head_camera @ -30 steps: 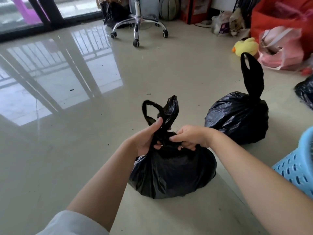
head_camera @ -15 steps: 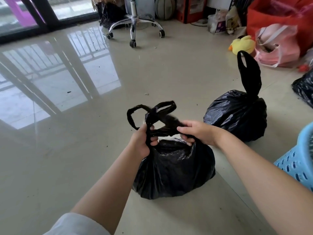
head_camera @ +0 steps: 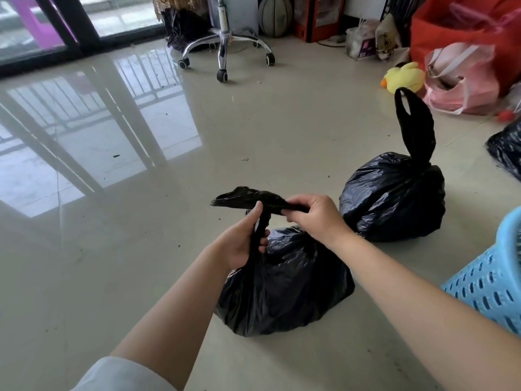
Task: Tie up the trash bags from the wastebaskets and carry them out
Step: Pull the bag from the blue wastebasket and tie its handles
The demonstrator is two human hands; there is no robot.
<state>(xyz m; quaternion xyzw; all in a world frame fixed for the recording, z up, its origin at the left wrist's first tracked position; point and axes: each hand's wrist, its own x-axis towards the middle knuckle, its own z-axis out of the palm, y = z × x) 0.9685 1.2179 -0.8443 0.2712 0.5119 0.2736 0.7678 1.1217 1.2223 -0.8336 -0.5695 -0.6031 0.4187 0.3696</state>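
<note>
A full black trash bag [head_camera: 284, 289] sits on the floor in front of me. My left hand [head_camera: 242, 244] grips one of its twisted handle strips, held upright. My right hand [head_camera: 313, 218] pinches the other handle strip [head_camera: 248, 197], which stretches flat to the left across the upright one. A second black trash bag [head_camera: 394, 198] stands just behind to the right, tied, with its handle loop [head_camera: 414, 128] sticking straight up. A blue perforated wastebasket [head_camera: 490, 280] is at the right edge.
Another black bag [head_camera: 507, 150] lies at the far right edge. A chrome office chair base [head_camera: 225, 43] stands at the back, with a further black bag [head_camera: 183, 26] behind it. A yellow duck toy [head_camera: 403, 77], pink bag [head_camera: 462, 77] and red bag [head_camera: 465, 26] crowd the back right.
The handles stood up between my hands before. My left hand has dropped lower along its strip and my right hand has pulled the other strip flat across it.
</note>
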